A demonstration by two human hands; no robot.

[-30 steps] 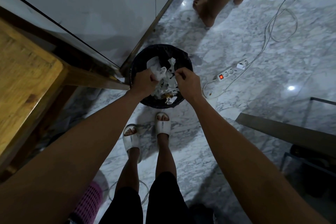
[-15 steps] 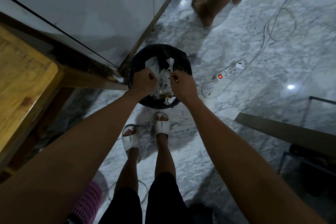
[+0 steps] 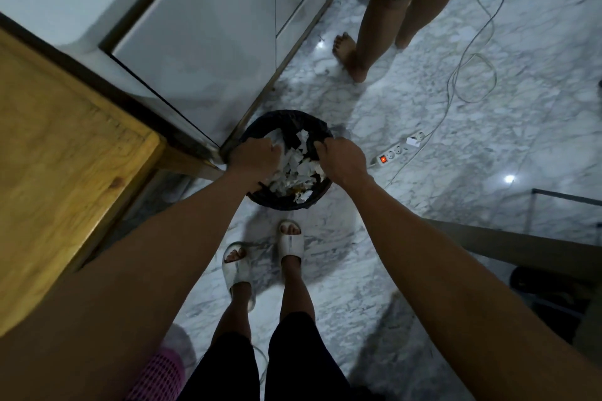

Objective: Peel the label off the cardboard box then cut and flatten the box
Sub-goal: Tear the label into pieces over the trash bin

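A wooden bench (image 3: 58, 153) fills the left edge. At the middle, a black bin (image 3: 286, 200) stands on the marble floor (image 3: 456, 146), full of torn white paper scraps (image 3: 298, 169). The left hand (image 3: 254, 158) hovers at the bin's nine o'clock, fingers curled, perhaps around a scrap; I cannot tell. The right hand (image 3: 340, 161) sits at three o'clock, its fingers pinching the black bin liner (image 3: 317, 127). Both hands are equally near. The cardboard box is out of view. A power strip (image 3: 399, 150) lies right; another person's legs (image 3: 374, 32) stand at one o'clock.

Bare forearms (image 3: 182, 247), black shorts (image 3: 293, 361), white slide sandals (image 3: 291, 245)
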